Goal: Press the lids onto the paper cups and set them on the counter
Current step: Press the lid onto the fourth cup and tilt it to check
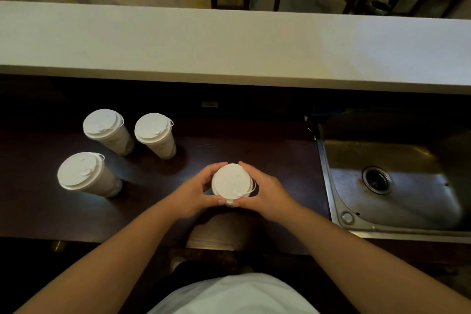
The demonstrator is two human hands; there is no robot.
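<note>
A long pale upper ledge [229, 43] runs across the view, and below it lies the dark wooden surface [254, 150] that carries the cups. One steel sink [397, 186] is set into it on the right, with a single round drain [376, 180]. Two bare forearms reach in from below.

Four lidded paper cups are in view. Three stand on the surface to the left, apart from one another: a rear left cup [107, 130], a rear right cup [156, 134] and a near left cup [85, 173], each with one white lid seated on top. The fourth cup [232, 182] is in the middle, near the front edge, also lidded. The left hand [196, 194] and right hand [267, 192] enclose it from either side, fingers [216, 168] curled narrowly around the lid's rim, thumbs meeting at its near side.
</note>
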